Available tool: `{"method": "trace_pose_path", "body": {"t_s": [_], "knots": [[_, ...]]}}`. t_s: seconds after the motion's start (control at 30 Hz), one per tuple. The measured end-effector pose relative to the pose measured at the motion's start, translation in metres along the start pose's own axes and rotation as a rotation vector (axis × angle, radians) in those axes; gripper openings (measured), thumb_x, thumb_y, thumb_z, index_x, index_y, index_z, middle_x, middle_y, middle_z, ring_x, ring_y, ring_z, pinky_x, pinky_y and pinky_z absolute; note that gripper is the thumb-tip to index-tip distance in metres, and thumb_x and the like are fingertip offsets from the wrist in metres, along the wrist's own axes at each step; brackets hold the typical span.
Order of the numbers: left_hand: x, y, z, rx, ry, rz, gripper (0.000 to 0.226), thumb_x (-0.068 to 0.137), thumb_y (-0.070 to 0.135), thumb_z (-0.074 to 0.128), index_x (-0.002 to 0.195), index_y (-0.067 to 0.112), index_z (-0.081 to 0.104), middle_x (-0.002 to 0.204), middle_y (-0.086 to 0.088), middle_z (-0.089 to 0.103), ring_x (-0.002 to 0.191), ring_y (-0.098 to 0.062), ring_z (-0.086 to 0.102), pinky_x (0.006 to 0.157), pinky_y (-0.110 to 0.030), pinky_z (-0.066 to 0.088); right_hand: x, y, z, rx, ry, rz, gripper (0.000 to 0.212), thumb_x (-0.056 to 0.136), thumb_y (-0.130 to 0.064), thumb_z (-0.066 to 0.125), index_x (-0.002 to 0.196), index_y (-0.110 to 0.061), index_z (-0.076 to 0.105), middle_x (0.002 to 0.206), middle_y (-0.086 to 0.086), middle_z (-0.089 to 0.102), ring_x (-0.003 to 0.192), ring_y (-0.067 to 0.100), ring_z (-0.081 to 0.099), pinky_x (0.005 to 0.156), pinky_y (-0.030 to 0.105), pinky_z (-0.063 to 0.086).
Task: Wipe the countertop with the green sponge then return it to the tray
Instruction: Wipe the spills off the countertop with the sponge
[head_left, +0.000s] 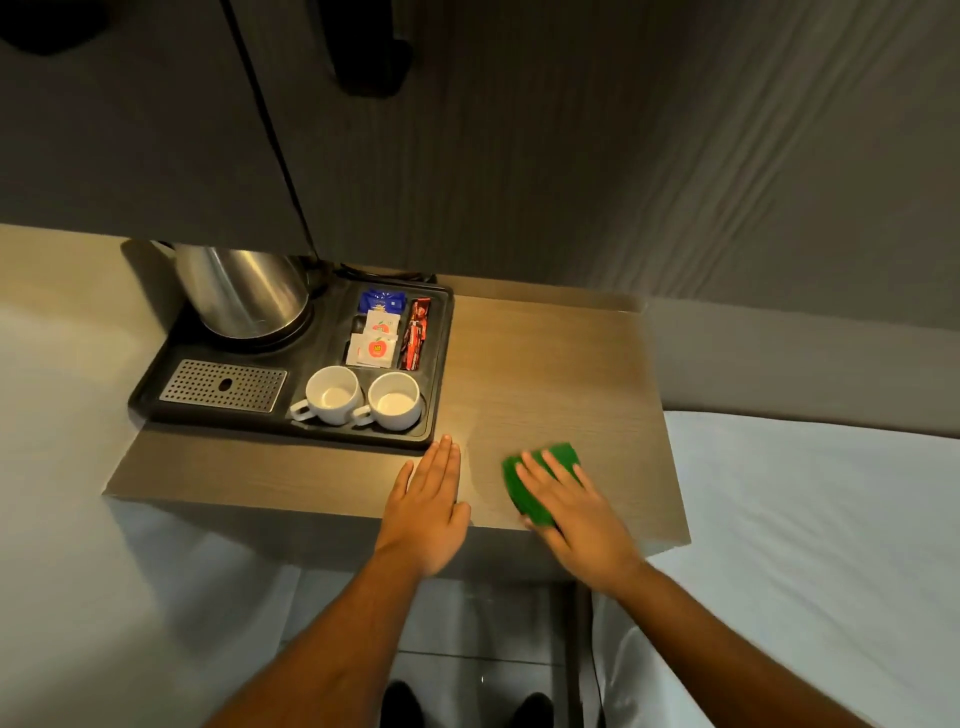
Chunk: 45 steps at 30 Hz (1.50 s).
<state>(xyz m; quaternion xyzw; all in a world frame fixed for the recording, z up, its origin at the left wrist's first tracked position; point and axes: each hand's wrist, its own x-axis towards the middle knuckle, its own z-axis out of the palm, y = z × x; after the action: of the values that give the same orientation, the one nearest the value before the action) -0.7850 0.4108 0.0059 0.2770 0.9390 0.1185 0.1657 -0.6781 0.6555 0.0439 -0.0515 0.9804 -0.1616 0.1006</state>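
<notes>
Both hands lie flat, fingers straight. My left hand (431, 499) rests on the desk (545, 364). My right hand (576, 506) presses the green sponge (514, 483) near the front edge. The tray (444, 358) sits beyond and to the left, nearer the left hand.

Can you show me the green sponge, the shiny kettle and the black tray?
green sponge (565, 452): head view, on its uncovered far corner.
kettle (244, 291): head view, on its steel side.
tray (440, 364): head view, on its right rim.
</notes>
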Motion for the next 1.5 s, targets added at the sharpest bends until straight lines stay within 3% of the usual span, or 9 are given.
{"method": "trace_pose_path", "body": {"t_s": [0.13, 0.33, 0.5, 0.67, 0.8, 0.93, 1.07, 1.33, 1.5], "knots": [[0.001, 0.000, 0.000, 0.004, 0.000, 0.000, 0.080, 0.105, 0.044, 0.022, 0.170, 0.021, -0.018, 0.179, 0.002, -0.025, 0.164, -0.012, -0.021, 0.131, -0.041, -0.012, -0.018, 0.060, -0.024, 0.003, 0.031, 0.173, 0.069, 0.111, -0.048, 0.042, 0.172, -0.032, 0.015, 0.179, -0.011, 0.010, 0.168, 0.022, 0.010, 0.135, 0.055, 0.016], [0.004, -0.001, 0.006, -0.043, 0.021, -0.002, 0.083, 0.097, 0.052, 0.010, 0.170, 0.025, -0.016, 0.175, 0.009, -0.026, 0.159, -0.006, -0.026, 0.127, -0.037, -0.017, 0.113, 0.104, -0.100, 0.092, 0.138, 0.577, 0.065, 0.116, -0.042, 0.034, 0.173, -0.018, 0.011, 0.182, 0.004, 0.007, 0.168, 0.027, 0.003, 0.136, 0.052, 0.004], [0.003, -0.008, 0.011, -0.034, 0.034, -0.006, 0.085, 0.095, 0.053, 0.011, 0.171, 0.024, -0.012, 0.174, 0.011, -0.026, 0.157, -0.003, -0.027, 0.127, -0.037, -0.017, 0.162, 0.032, -0.077, 0.040, 0.021, 0.204, 0.068, 0.114, -0.040, 0.042, 0.173, -0.025, 0.012, 0.182, -0.001, 0.007, 0.168, 0.026, 0.003, 0.136, 0.053, 0.004], [-0.001, 0.002, 0.003, -0.029, -0.010, -0.012, 0.082, 0.099, 0.046, 0.018, 0.171, 0.021, -0.012, 0.179, 0.002, -0.022, 0.164, -0.011, -0.020, 0.130, -0.040, -0.013, 0.063, -0.032, -0.005, 0.058, 0.010, -0.046, 0.069, 0.110, -0.044, 0.044, 0.172, -0.032, 0.016, 0.180, -0.009, 0.011, 0.167, 0.017, 0.000, 0.136, 0.051, 0.002], [-0.005, 0.007, -0.008, -0.017, -0.030, -0.021, 0.079, 0.108, 0.042, 0.027, 0.170, 0.019, -0.016, 0.180, 0.000, -0.022, 0.165, -0.015, -0.020, 0.131, -0.041, -0.013, -0.005, -0.041, 0.019, 0.088, 0.006, -0.023, 0.068, 0.106, -0.054, 0.028, 0.171, -0.039, 0.013, 0.179, -0.018, 0.008, 0.166, 0.010, -0.002, 0.136, 0.045, 0.000], [-0.011, 0.014, -0.016, -0.015, -0.048, -0.033, 0.079, 0.110, 0.041, 0.029, 0.170, 0.017, -0.015, 0.181, -0.002, -0.021, 0.166, -0.017, -0.019, 0.135, -0.042, -0.009, -0.007, -0.051, 0.004, 0.218, 0.020, 0.075, 0.058, 0.112, -0.045, 0.043, 0.168, -0.036, 0.029, 0.176, -0.014, 0.026, 0.166, 0.010, 0.013, 0.137, 0.045, 0.013], [-0.031, 0.016, -0.021, -0.042, -0.028, -0.062, 0.078, 0.109, 0.041, 0.030, 0.172, 0.016, -0.009, 0.182, -0.002, -0.014, 0.167, -0.016, -0.013, 0.136, -0.041, -0.005, 0.016, -0.069, -0.028, 0.431, 0.113, 0.254, 0.039, 0.112, -0.039, 0.051, 0.149, -0.030, 0.057, 0.144, 0.001, 0.070, 0.129, 0.023, 0.068, 0.109, 0.040, 0.054], [-0.087, -0.007, -0.059, -0.071, 0.245, -0.209, 0.078, 0.106, 0.036, 0.033, 0.172, 0.018, -0.004, 0.183, -0.002, -0.005, 0.168, -0.018, -0.010, 0.137, -0.044, 0.000, 0.055, -0.139, -0.056, 0.400, 0.167, 0.126, 0.032, 0.110, -0.032, 0.055, 0.142, -0.031, 0.056, 0.125, 0.003, 0.077, 0.101, 0.018, 0.070, 0.077, 0.026, 0.053], [-0.140, -0.038, -0.067, -0.016, 0.337, -0.427, 0.074, 0.106, 0.042, 0.021, 0.172, 0.018, -0.003, 0.183, -0.004, -0.005, 0.168, -0.021, -0.006, 0.136, -0.046, -0.001, 0.064, -0.191, -0.047, 0.384, 0.192, -0.111, 0.048, 0.107, -0.027, 0.064, 0.153, -0.024, 0.053, 0.145, 0.005, 0.069, 0.124, 0.028, 0.071, 0.102, 0.038, 0.058]]}}
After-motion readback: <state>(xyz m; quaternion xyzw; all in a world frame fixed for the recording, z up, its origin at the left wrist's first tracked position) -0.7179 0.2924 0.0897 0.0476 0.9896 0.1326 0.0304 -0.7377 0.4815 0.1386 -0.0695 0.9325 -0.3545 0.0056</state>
